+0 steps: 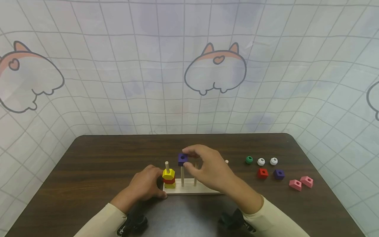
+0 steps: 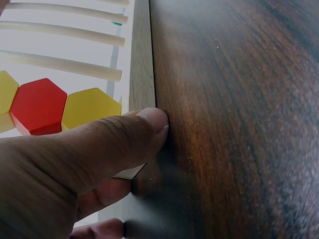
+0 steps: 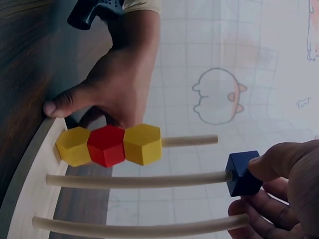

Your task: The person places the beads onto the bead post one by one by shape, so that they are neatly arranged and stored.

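Observation:
A wooden peg board (image 1: 189, 190) lies on the table with upright pegs along it. On its leftmost peg are stacked a yellow hexagonal bead (image 1: 168, 174), a red one (image 3: 106, 146) under it and another yellow one (image 3: 74, 146) at the bottom. My left hand (image 1: 145, 184) grips the board's left end, its thumb along the front edge. Between thumb and fingers my right hand (image 1: 211, 168) pinches a dark blue square bead (image 3: 243, 173) at the top of the second peg (image 3: 139, 180). In the right wrist view the peg's tip meets the bead's hole.
On the right side of the table (image 1: 112, 154) lie a green bead (image 1: 249, 160), two white beads (image 1: 261, 162), a red cube bead (image 1: 262, 173), a dark blue cube bead (image 1: 279, 174) and two pink beads (image 1: 295, 185). A patterned curtain (image 1: 154, 72) hangs behind the table.

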Available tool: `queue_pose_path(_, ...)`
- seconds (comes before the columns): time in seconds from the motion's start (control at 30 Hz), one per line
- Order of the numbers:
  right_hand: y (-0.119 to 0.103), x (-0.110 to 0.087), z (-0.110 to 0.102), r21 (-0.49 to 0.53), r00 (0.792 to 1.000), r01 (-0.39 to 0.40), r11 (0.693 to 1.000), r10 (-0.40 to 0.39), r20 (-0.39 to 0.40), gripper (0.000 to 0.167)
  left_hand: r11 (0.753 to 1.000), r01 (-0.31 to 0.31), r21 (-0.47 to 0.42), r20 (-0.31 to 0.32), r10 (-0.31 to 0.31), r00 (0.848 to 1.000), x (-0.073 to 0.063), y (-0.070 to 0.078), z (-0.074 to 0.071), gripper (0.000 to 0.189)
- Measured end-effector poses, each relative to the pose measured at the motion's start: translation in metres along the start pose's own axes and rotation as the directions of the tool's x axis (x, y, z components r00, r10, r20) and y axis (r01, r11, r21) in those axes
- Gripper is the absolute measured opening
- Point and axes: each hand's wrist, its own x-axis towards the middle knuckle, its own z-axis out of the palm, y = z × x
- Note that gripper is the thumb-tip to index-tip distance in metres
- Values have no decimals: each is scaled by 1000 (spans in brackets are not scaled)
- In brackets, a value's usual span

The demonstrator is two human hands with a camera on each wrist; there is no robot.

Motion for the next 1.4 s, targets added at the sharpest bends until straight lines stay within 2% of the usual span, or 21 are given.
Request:
queue_pose_path(0.23, -2, 0, 9, -23, 1000, -30, 999, 30, 3, 40, 1000, 4, 6, 9, -4, 1000, 0, 0, 0, 55)
queue_pose_path(0.47, -1, -5, 19, -12, 997, -47, 999, 46, -64, 48, 1000, 5, 5, 9, -5, 1000, 0, 1, -1, 56)
queue_pose_path(0.6, 5, -9, 26, -5, 995, -84, 996, 84, -49, 55, 1000, 5, 9, 6, -5, 1000, 0, 1, 0, 57)
queue_pose_path(0.73, 13, -13, 34, -5, 994, -105, 995, 104, -37, 66, 1000, 0, 11, 8, 0, 1000, 0, 1, 0, 58)
queue_pose_path(0.97, 23, -20, 48, 52, 987, -144, 988, 147, -58, 97, 1000, 3, 10, 8, -3, 1000, -1, 2, -1, 57)
queue_pose_path(1.13, 31, -25, 58, 73, 981, -183, 980, 187, -52, 107, 1000, 1, 15, 10, -1, 1000, -1, 2, -1, 58)
queue_pose_path(1.23, 36, -28, 64, 80, 981, -185, 980, 189, -48, 109, 1000, 1, 16, 10, -1, 1000, -1, 2, -1, 60)
queue_pose_path(1.4, 46, -31, 74, 65, 987, -143, 988, 147, -62, 110, 1000, 4, 17, 11, -4, 1000, -1, 2, -1, 60)
